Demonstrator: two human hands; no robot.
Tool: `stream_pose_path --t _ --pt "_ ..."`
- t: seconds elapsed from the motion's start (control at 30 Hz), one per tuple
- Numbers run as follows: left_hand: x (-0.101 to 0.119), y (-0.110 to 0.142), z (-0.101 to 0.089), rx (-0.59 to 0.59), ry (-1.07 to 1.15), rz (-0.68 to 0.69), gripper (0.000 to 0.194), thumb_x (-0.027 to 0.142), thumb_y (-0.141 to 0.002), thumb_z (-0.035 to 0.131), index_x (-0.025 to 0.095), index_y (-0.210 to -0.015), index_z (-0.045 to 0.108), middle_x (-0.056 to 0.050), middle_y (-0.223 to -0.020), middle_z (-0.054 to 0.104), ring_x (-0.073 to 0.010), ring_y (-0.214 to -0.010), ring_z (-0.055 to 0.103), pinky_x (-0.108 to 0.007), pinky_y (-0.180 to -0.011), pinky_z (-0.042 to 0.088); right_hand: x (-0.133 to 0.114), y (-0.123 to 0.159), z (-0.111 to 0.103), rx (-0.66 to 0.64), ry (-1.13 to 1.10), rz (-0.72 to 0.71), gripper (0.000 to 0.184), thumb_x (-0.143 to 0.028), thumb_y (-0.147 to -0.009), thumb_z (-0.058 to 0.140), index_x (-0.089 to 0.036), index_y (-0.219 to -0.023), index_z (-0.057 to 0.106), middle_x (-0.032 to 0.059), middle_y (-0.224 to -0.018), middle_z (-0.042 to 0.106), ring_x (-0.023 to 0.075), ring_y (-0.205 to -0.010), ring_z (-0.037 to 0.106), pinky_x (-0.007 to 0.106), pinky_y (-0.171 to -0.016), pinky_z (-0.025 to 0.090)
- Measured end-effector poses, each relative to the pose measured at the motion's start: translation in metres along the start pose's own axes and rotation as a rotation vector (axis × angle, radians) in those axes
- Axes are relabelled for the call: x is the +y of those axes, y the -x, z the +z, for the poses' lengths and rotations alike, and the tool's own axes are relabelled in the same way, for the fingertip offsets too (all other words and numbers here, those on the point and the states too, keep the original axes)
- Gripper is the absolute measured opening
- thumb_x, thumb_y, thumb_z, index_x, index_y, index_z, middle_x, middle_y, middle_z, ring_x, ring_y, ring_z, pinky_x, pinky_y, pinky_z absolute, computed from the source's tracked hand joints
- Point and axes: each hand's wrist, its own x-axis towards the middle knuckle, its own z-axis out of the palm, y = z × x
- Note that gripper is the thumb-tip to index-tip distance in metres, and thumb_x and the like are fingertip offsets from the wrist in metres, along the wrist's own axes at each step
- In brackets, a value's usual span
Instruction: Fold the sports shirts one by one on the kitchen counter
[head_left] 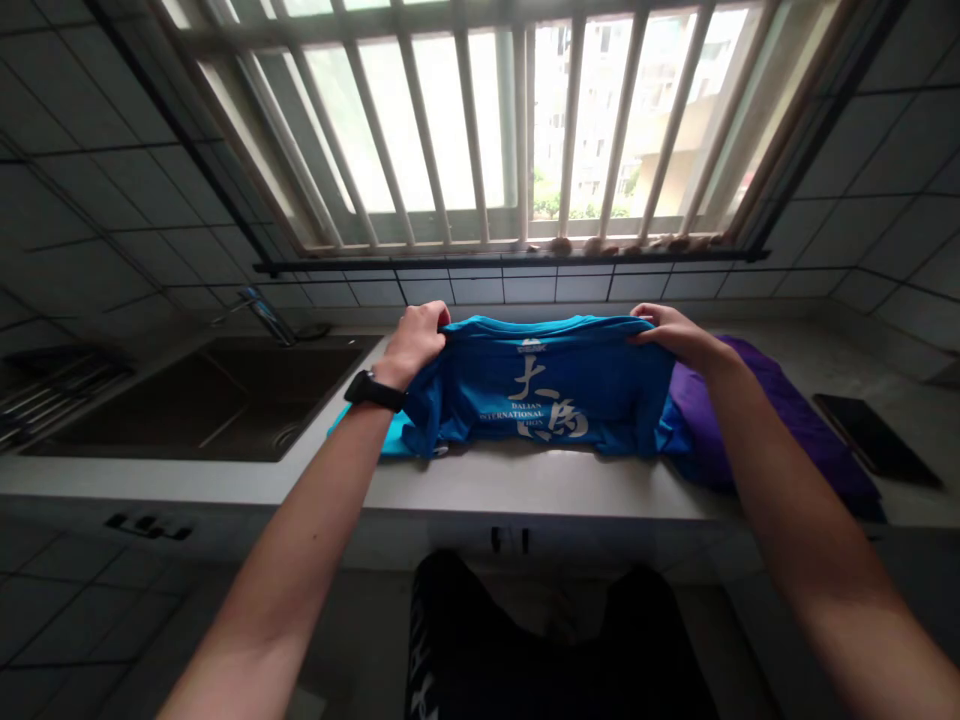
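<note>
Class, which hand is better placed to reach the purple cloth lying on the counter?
Probably the right hand: it holds the blue T-shirt just beside the purple cloth, while the left hand, wearing a black watch, holds the shirt's opposite side, farther away.

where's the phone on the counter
In the head view, the black smartphone lies flat on the white countertop at the far right, just beyond the purple folded garment.
</note>
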Motion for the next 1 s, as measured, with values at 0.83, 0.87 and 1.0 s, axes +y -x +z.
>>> stream_pose_path --t 0.83,0.87,1.0 --pt "-0.031 0.035 0.133 0.044 -0.193 -0.140 0.032 0.011 -0.096 0.042 0.019 -0.104 0.072 -0.015 -0.113 0.071 -0.0299 -0.112 0.067 -0.037 -0.095 0.054 0.083 0.001 0.084 0.173 0.839 0.378 0.044 -0.021 -0.086 0.060 -0.013 -0.128 0.065 0.0239 -0.130 0.064 0.0395 -0.121 0.064 0.045 -0.098 0.052" --pt "-0.032 0.034 0.134 0.017 -0.196 -0.141 0.032 0.011 -0.095 0.043 0.018 -0.105 0.072 -0.016 -0.114 0.071 -0.0304 -0.112 0.067 -0.038 -0.095 0.054 0.085 0.000 0.082 0.168 0.825 0.338 0.041 -0.016 -0.086 0.059 -0.014 -0.126 0.066 0.0219 -0.126 0.066 0.0368 -0.118 0.065 0.042 -0.098 0.051" --pt "-0.031 0.036 0.137 -0.087 -0.131 -0.011 0.026 0.022 -0.093 0.056 0.015 -0.112 0.073 -0.017 -0.126 0.069 -0.0333 -0.122 0.064 -0.044 -0.107 0.051 0.086 -0.005 0.080 0.378 0.831 0.201 0.044 -0.001 -0.089 0.046 -0.014 -0.124 0.069 0.0204 -0.128 0.065 0.0314 -0.120 0.064 0.037 -0.102 0.049"
